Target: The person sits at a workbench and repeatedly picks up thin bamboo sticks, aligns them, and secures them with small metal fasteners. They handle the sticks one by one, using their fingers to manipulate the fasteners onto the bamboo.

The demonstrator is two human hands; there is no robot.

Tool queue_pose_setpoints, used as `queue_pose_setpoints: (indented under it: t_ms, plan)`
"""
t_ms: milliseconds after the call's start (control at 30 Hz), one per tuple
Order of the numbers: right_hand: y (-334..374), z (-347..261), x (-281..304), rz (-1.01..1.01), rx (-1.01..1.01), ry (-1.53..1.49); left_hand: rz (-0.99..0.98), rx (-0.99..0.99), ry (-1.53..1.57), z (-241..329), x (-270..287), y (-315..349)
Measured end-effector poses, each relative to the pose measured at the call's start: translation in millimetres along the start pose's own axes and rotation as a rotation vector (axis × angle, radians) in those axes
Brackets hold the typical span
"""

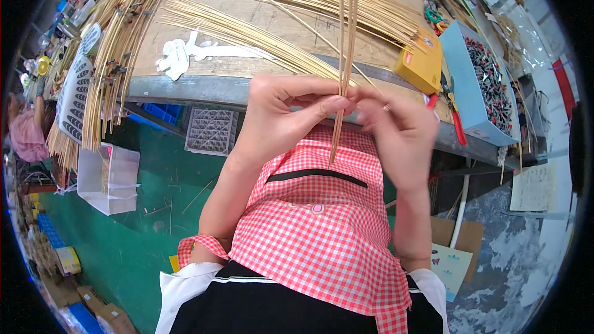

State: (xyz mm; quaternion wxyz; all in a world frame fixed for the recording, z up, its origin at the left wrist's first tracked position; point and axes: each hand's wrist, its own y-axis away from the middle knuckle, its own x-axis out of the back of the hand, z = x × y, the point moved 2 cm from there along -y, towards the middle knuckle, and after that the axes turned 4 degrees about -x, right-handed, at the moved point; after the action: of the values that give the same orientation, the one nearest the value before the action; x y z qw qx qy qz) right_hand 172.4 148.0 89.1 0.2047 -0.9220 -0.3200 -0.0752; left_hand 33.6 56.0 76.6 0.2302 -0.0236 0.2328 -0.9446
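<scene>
A few thin bamboo sticks [348, 31] stand nearly upright above my lap, their lower ends in front of the red checked apron [309, 229]. My left hand [281, 111] pinches them between thumb and fingers. Close against its fingertips, on the right side of the sticks, is my right hand [402, 127], its fingers curled together and slightly blurred. Whatever those fingers grip is too small or hidden to make out. Behind both hands, many loose bamboo sticks [247, 31] lie across the wooden table [154, 55].
Red-handled pliers [456, 111] and a yellow box [421, 62] lie at the table's right edge. Next to them, a light blue box [461, 80] holds many small dark and red pieces. Sticks with dark clips [114, 80] overhang the left edge. White paper pieces [176, 59] lie near the front.
</scene>
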Motion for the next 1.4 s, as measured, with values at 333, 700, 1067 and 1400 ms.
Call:
queue_pose_setpoints:
  t_ms: [333,700,1067,1400]
  plan:
    - [-57,-86,27,-0.004,0.365,-0.013,-0.086,-0.175,-0.127,23,-7,-18]
    - [-67,-80,19,-0.009,0.441,0.099,-0.092,-0.228,-0.217,12,4,-35]
    - [-56,-57,12,-0.017,0.306,0.019,-0.097,-0.109,-0.213,-30,4,-26]
    - [-55,-53,18,0.021,0.261,0.036,-0.115,-0.057,-0.21,-30,1,-31]
